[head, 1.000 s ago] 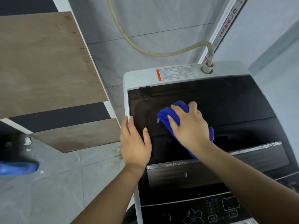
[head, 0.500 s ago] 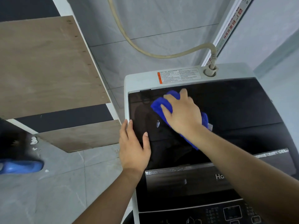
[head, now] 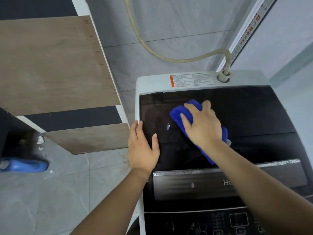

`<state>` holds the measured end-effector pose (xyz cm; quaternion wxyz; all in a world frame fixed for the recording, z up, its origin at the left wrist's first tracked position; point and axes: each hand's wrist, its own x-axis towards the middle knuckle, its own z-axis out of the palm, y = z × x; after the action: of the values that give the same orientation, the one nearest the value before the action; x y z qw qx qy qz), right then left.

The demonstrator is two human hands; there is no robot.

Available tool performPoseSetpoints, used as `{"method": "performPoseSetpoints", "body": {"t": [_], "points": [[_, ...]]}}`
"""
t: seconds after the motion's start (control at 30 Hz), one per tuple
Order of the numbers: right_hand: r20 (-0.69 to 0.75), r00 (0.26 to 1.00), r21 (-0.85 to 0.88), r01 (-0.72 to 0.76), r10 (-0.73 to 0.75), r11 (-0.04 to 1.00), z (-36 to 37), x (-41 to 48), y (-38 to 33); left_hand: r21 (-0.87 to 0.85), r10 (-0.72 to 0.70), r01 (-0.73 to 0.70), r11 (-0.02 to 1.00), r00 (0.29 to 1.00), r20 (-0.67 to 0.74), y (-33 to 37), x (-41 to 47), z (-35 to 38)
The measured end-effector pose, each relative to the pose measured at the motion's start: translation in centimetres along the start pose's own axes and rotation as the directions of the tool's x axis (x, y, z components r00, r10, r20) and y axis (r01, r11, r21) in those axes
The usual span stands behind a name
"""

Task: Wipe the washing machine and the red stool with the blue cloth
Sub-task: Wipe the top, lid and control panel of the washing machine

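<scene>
A top-loading washing machine (head: 254,112) with a glossy black lid and grey rim fills the right half of the view. My right hand (head: 202,125) presses a bunched blue cloth (head: 177,112) flat on the lid, left of its middle. The cloth shows past my fingers and trails back under my wrist. My left hand (head: 142,148) lies flat with fingers apart on the lid's left edge, holding nothing. No red stool is in view.
A beige hose (head: 169,56) loops down the grey tiled wall into the machine's back right corner. Wooden shelf boards (head: 50,65) jut out at the left. A blue bottle (head: 25,165) lies on the grey floor tiles at far left. The control panel (head: 220,223) is nearest me.
My right hand slid the cloth toward the back of the lid, then a little back and to the right. My left hand stayed on the lid's left edge.
</scene>
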<state>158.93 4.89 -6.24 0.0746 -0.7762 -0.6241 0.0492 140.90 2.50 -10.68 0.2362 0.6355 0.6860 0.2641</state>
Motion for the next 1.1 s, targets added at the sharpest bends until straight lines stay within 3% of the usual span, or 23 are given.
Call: {"method": "performPoseSetpoints", "body": {"t": [0.27,0.5,0.73,1.1], "points": [[-0.015,0.992,0.069,-0.126,0.127,0.990,0.8,-4.9,-2.9,-0.174,0.075,-0.056,0.983,0.992,0.103,-2.0,0.2,-1.5],[0.010,0.999,0.042,-0.038,0.038,0.998,1.4,1.5,-7.3,-0.210,0.044,-0.021,0.978,0.993,0.107,-2.5,-0.4,-1.2],[0.041,0.998,0.003,0.039,-0.039,0.999,1.2,-3.8,-4.2,-0.250,0.012,-0.001,0.968,0.999,0.046,-2.2,-0.8,-0.9],[0.037,0.989,0.010,0.145,-0.145,0.989,1.8,5.5,-7.9,-0.163,-0.041,0.047,0.986,0.998,0.036,-1.7,-1.1,-1.1]]}}
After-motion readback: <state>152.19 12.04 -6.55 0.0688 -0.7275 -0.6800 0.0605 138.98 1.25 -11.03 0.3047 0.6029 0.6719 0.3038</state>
